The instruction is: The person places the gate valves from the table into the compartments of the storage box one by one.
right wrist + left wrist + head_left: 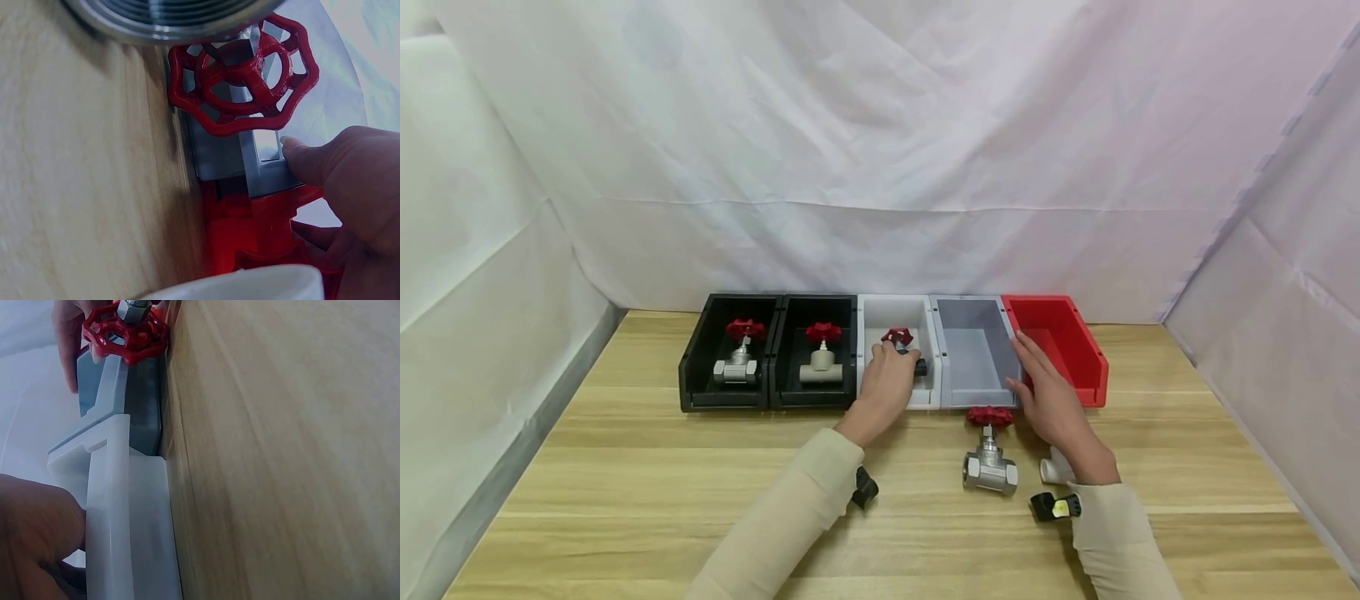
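In the white bin [927, 398], my left hand [882, 390] grips a dark-bodied valve [920, 367] with a red handwheel; the fingers cover part of its body. My right hand [1054, 406] rests at the side wall between the grey bin [973, 358] and the red bin [1051, 333], with the thumb [303, 159] touching the grey bin's edge. Its index finger looks fairly straight. On the table just left of that hand stands a steel valve [990, 468] with a red handwheel [247, 81].
Left of the white bin, one black bin [692, 375] holds a steel valve [737, 367] and another black bin [778, 396] a beige valve [822, 367]. A white pipe fitting [1054, 470] lies partly hidden under the right wrist. White cloth [880, 167] hangs behind the bins.
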`<state>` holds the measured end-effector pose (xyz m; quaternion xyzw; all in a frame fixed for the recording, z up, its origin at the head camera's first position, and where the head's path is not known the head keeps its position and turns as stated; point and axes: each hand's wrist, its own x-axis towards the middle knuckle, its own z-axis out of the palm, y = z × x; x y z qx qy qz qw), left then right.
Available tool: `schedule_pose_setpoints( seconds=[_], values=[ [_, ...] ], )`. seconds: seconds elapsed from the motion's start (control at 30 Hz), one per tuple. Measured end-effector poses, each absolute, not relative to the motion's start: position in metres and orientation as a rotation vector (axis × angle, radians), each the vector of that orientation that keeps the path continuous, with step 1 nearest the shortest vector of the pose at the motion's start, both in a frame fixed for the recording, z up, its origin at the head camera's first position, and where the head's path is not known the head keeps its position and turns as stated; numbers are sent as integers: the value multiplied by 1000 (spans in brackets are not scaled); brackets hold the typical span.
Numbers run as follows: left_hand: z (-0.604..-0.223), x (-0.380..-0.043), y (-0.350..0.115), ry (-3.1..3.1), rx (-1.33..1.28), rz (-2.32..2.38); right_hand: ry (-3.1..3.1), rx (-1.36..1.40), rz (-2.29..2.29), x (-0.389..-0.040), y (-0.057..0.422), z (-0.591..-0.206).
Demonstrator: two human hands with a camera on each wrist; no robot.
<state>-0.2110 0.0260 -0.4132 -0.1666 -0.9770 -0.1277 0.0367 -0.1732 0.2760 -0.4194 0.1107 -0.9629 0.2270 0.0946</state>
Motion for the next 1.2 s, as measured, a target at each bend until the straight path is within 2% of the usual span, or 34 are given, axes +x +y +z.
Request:
schedule_pose_setpoints(
  seconds=[1.2],
  values=[
    [-412, -212, 27, -3003, -500, -426, -2831, 352, 687, -173, 277, -421]
  ],
)
